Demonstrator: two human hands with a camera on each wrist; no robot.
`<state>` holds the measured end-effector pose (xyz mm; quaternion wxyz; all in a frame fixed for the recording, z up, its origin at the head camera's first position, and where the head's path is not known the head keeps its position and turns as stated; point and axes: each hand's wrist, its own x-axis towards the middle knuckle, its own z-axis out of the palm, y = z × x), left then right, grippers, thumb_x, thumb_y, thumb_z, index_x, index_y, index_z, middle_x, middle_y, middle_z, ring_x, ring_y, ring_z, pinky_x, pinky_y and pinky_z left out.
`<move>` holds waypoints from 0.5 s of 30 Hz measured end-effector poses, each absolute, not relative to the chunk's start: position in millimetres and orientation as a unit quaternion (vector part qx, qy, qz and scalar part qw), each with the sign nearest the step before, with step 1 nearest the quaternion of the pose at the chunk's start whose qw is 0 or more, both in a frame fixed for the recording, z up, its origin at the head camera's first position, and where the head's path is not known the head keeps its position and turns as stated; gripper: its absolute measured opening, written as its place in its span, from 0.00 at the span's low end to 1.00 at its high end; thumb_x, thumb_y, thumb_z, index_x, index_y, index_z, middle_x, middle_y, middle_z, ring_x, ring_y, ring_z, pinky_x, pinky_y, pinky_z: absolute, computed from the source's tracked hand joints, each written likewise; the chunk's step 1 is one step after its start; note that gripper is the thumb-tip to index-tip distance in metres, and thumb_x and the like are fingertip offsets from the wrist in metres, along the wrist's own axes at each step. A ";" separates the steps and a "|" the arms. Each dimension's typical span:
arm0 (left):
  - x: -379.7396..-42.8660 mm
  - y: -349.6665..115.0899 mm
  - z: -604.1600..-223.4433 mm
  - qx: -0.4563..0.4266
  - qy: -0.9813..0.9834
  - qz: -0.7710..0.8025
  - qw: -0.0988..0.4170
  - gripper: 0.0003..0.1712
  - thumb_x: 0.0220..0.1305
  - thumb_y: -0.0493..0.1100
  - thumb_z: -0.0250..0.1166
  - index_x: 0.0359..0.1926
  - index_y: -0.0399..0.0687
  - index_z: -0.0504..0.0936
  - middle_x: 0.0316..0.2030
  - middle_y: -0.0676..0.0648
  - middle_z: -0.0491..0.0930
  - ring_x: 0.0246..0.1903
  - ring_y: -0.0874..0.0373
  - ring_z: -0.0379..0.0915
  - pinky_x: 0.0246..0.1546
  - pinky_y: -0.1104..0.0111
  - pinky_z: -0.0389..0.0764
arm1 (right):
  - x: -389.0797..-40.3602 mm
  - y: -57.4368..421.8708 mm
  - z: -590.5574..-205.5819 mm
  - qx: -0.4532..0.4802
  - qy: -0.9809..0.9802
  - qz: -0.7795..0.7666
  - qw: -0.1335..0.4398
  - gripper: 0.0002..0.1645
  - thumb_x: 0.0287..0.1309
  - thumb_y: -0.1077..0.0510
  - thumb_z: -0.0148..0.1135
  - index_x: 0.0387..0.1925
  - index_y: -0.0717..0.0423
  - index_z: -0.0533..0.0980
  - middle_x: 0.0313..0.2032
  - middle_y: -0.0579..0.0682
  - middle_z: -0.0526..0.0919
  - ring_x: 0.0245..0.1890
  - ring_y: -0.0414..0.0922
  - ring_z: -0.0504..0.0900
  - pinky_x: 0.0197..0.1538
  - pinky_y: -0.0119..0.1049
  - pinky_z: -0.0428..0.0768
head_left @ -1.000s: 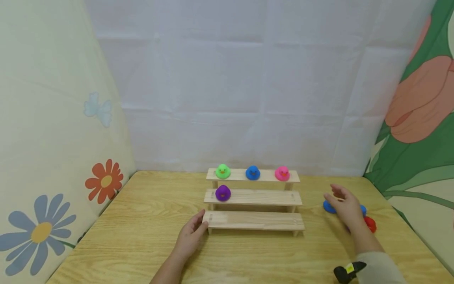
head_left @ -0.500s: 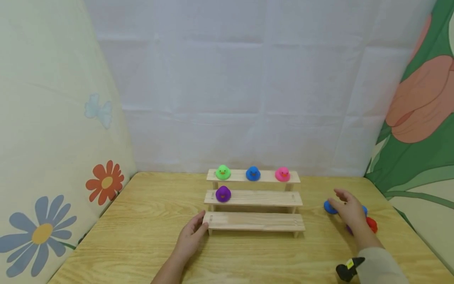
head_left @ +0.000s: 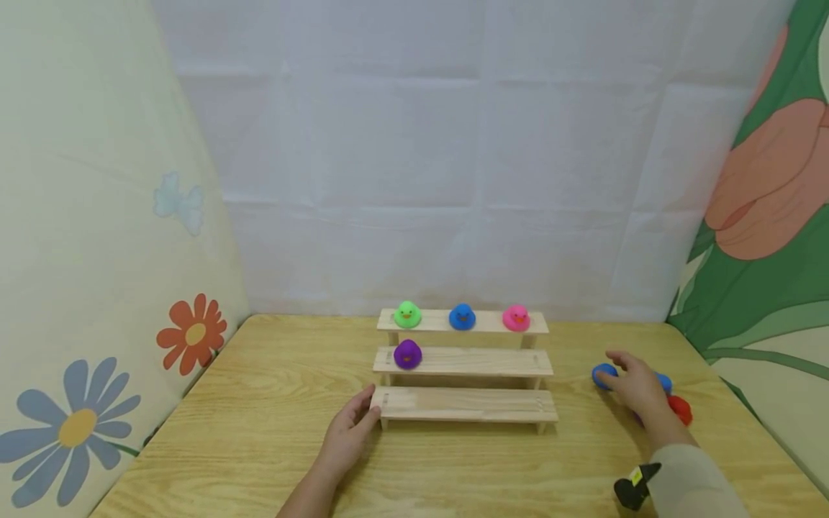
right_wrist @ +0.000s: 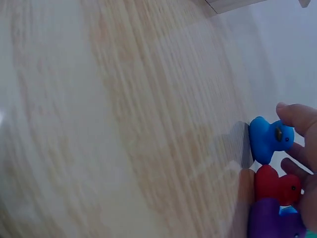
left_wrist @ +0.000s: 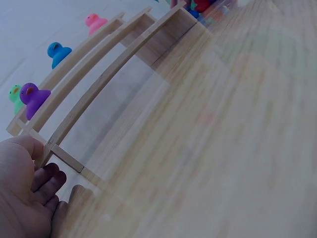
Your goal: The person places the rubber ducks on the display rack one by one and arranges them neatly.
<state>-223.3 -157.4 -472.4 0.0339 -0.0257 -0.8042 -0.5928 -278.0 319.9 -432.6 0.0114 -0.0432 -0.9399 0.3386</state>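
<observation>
A three-step wooden display stand (head_left: pixel 463 404) stands mid-table. My left hand (head_left: pixel 346 437) holds the left end of its lowest step, with the thumb at the front corner; in the left wrist view its other fingers curl below the board. On the right, my right hand (head_left: pixel 637 392) reaches over several rubber ducks, its thumb and fingers spread about a blue rubber duck (right_wrist: pixel 267 139). In the right wrist view the thumb tip stands off this duck's head. A red duck (right_wrist: pixel 276 186) and a purple duck (right_wrist: pixel 267 220) sit beside it, partly hidden by the hand.
Green (head_left: pixel 406 314), blue (head_left: pixel 463 316) and pink (head_left: pixel 516 318) ducks sit on the top step. A purple duck (head_left: pixel 407 354) is at the left of the middle step. Another blue duck (head_left: pixel 664 382) shows behind the right hand. A white cloth (head_left: pixel 453 158) hangs behind the table.
My right hand has lowered slightly onto the ducks, and its thumb has come down to the front blue duck. The left hand keeps its place at the stand.
</observation>
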 end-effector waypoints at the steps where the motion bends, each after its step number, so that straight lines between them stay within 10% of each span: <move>1: -223.3 -157.3 -472.4 -0.026 -0.804 -0.593 0.034 0.29 0.72 0.39 0.55 0.69 0.32 0.63 0.63 0.31 0.71 0.65 0.39 0.67 0.67 0.53 0.69 | -278.6 320.1 -432.6 -0.043 -0.942 0.333 0.008 0.41 0.65 0.48 0.60 0.68 0.70 0.60 0.66 0.76 0.62 0.66 0.73 0.60 0.65 0.65 0.65; 15: -223.0 -158.0 -472.9 -0.026 -0.805 -0.592 0.032 0.29 0.72 0.39 0.55 0.70 0.32 0.62 0.63 0.32 0.72 0.64 0.39 0.68 0.66 0.54 0.71 | -280.3 318.1 -431.0 -0.070 -0.947 0.311 -0.029 0.42 0.65 0.47 0.60 0.69 0.69 0.58 0.66 0.77 0.60 0.64 0.72 0.63 0.63 0.63 0.69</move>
